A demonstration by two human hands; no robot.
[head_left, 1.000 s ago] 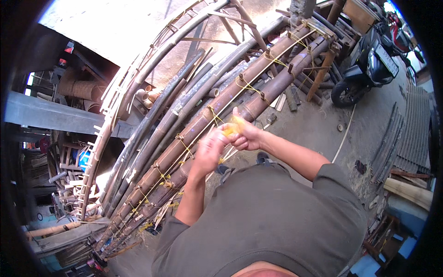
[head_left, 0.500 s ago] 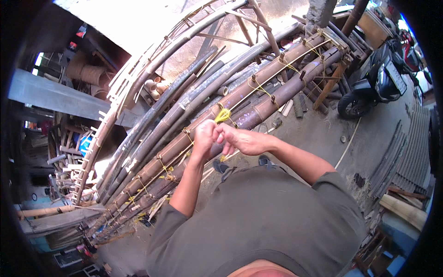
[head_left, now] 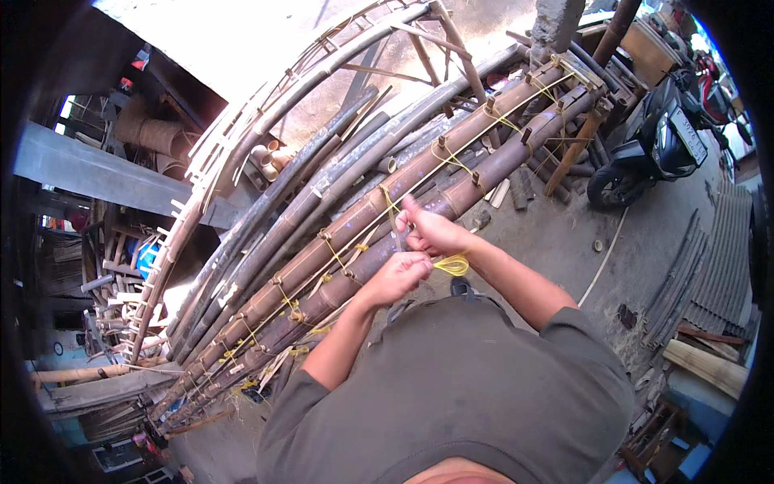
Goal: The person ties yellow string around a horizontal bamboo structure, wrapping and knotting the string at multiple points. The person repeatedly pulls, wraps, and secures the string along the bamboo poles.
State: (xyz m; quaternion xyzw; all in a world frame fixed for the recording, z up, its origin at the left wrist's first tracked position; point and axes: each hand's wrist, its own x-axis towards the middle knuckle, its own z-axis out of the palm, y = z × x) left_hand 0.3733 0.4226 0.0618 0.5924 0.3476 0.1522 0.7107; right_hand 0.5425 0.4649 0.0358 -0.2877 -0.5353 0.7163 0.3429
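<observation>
Two long brown bamboo poles [head_left: 447,198] run side by side across the middle, with short pegs and yellow ties along them. My left hand [head_left: 401,276] is closed in front of the nearer pole. A looped bundle of yellow cord [head_left: 452,264] sticks out at its fingertips. Just above it, my right hand [head_left: 435,234] has its fingers curled in and its thumb raised, close to a thin yellowish strand [head_left: 396,222]. That strand runs up toward a peg [head_left: 384,192] on the farther pole. The right fingers appear to hold it, though the grip is partly hidden.
Beyond the poles lie several dark bamboo lengths [head_left: 322,189] and a curved bamboo frame [head_left: 282,105]. A motorcycle [head_left: 657,149] stands at the right. Corrugated sheets [head_left: 721,270] and a pale plank [head_left: 705,369] lie on the far right side. A grey beam [head_left: 105,165] crosses the left.
The hands were together over the poles, with the yellow bundle beyond them. My left hand has moved nearer and right, bringing the bundle close to me; my right hand has shifted slightly outward.
</observation>
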